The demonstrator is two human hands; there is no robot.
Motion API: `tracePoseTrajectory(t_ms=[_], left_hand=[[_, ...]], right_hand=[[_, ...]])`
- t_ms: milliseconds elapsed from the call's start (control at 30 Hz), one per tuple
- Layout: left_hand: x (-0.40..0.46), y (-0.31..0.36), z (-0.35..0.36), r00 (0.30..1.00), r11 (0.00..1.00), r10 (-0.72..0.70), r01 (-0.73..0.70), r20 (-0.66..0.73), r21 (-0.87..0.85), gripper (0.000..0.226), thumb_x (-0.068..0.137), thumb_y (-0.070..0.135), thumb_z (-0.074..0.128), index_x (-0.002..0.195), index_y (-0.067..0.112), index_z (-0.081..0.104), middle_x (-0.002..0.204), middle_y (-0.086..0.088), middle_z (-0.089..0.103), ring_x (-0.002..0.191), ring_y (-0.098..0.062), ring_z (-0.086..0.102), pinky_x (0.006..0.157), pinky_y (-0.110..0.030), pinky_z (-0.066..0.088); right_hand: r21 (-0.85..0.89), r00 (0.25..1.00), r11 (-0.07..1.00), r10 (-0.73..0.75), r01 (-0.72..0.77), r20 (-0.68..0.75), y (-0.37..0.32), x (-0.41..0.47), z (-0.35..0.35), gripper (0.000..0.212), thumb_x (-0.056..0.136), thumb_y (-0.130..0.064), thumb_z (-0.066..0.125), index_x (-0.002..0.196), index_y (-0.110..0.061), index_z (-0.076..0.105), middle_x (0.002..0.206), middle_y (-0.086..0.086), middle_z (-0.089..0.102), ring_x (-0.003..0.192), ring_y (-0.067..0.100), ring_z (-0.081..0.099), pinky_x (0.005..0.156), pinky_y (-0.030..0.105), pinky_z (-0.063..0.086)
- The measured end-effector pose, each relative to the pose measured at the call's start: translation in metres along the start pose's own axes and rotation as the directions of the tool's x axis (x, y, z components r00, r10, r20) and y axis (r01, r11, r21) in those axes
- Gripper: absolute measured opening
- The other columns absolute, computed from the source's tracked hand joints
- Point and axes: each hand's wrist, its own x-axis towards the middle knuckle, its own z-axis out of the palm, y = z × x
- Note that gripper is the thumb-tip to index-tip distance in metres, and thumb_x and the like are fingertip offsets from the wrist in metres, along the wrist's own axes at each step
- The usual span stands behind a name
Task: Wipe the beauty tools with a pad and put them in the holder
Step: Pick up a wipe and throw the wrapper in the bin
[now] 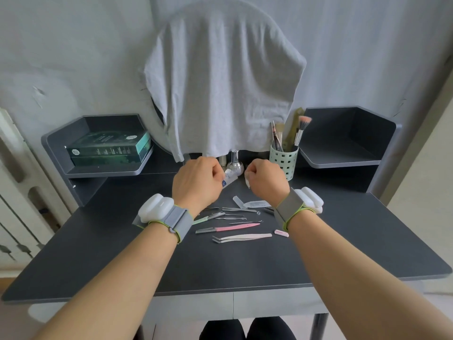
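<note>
Both hands are raised over the back of the dark desk, apparently tearing open a small pad packet. A likely failure is a jerk as the wrapper gives way: a hand could swing back and knock the glass bottle just behind, or the pad could drop among the tools. The loose tools lie near the forearms, so a lowered wrist could sweep them off their places. The left hand is curled, pinching a small white packet with a blue mark. The right hand is also curled, pinching a white scrap; whether this is the pad or torn wrapper cannot be told. The tools lie unwiped on the desk below the hands: pink razor, white tweezers, several thin metal picks. The green perforated holder stands just right of the right hand, already holding brushes.
</note>
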Motion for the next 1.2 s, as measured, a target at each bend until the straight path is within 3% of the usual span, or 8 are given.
tracePoseTrajectory(t_ms=[167,333,500,667,833,933,1100,1200], left_hand=[[0.005,-0.004,0.006,1.0,0.997,-0.02,0.02,0.0,-0.068,0.019,0.092,0.016,0.057,0.08,0.025,0.068,0.089,0.006,0.07,0.086,-0.023,0.061,0.07,-0.041,0.054],[0.006,-0.01,0.011,0.999,0.995,0.017,-0.014,0.028,-0.094,0.017,0.093,0.016,0.058,0.082,0.022,0.069,0.089,0.002,0.071,0.083,-0.025,0.064,0.072,-0.043,0.055],[0.005,-0.01,0.019,0.99,0.983,0.078,-0.057,0.114,-0.177,0.013,0.089,0.019,0.061,0.081,0.025,0.07,0.08,0.004,0.071,0.077,-0.023,0.065,0.071,-0.042,0.056],[0.005,-0.008,0.022,0.987,0.98,0.098,-0.074,0.125,-0.187,0.008,0.09,0.02,0.066,0.084,0.022,0.071,0.081,0.002,0.071,0.078,-0.022,0.065,0.071,-0.035,0.054],[0.008,-0.009,0.022,0.992,0.982,0.086,-0.068,0.095,-0.174,0.006,0.091,0.023,0.067,0.087,0.019,0.071,0.082,0.001,0.071,0.076,-0.021,0.065,0.068,-0.037,0.054],[0.008,-0.009,0.023,0.994,0.986,0.082,-0.069,0.079,-0.154,0.007,0.092,0.024,0.066,0.09,0.018,0.07,0.089,-0.001,0.072,0.078,-0.021,0.065,0.068,-0.037,0.055],[0.009,-0.013,0.025,0.997,0.991,0.07,-0.065,0.043,-0.114,0.007,0.093,0.025,0.064,0.091,0.019,0.068,0.095,-0.001,0.073,0.082,-0.021,0.066,0.07,-0.037,0.056],[0.009,-0.014,0.025,0.998,0.992,0.054,-0.051,0.025,-0.117,0.007,0.092,0.024,0.064,0.093,0.018,0.067,0.095,-0.002,0.073,0.085,-0.023,0.067,0.073,-0.042,0.057]], right_hand=[[0.145,0.998,0.987,-0.062,0.065,-0.024,-0.01,-0.006,0.001,0.017,0.091,-0.017,0.052,0.089,-0.031,0.06,0.096,0.004,0.07,0.089,0.029,0.066,0.079,0.042,0.057],[0.222,0.988,0.966,-0.109,0.131,-0.109,-0.014,-0.006,-0.006,0.021,0.092,-0.011,0.056,0.103,-0.019,0.072,0.1,0.006,0.073,0.095,0.028,0.066,0.087,0.041,0.055],[0.283,0.974,0.94,-0.147,0.193,-0.174,-0.021,-0.005,-0.014,0.019,0.089,-0.009,0.06,0.101,-0.017,0.073,0.089,0.001,0.072,0.09,0.025,0.067,0.083,0.037,0.054],[0.271,0.977,0.941,-0.176,0.202,-0.116,-0.018,-0.007,-0.012,0.017,0.089,-0.009,0.062,0.098,-0.018,0.074,0.077,-0.007,0.065,0.076,0.014,0.061,0.074,0.028,0.05],[0.299,0.976,0.931,-0.217,0.21,-0.009,-0.011,-0.01,-0.006,0.016,0.093,-0.011,0.062,0.097,-0.021,0.074,0.079,-0.011,0.065,0.069,-0.003,0.055,0.058,0.005,0.036],[0.319,0.973,0.923,-0.23,0.213,0.014,-0.013,-0.011,-0.007,0.019,0.096,-0.012,0.058,0.099,-0.021,0.075,0.081,-0.012,0.065,0.071,-0.001,0.055,0.058,0.005,0.036],[0.358,0.975,0.914,-0.22,0.193,0.038,-0.017,-0.012,-0.008,0.027,0.097,-0.011,0.051,0.102,-0.019,0.076,0.087,-0.004,0.071,0.049,-0.004,0.05,0.045,0.006,0.034],[0.387,0.976,0.905,-0.213,0.178,0.051,-0.019,-0.014,-0.008,0.021,0.096,-0.018,0.056,0.1,-0.022,0.076,0.081,-0.013,0.067,0.062,-0.002,0.054,0.051,0.006,0.035]])
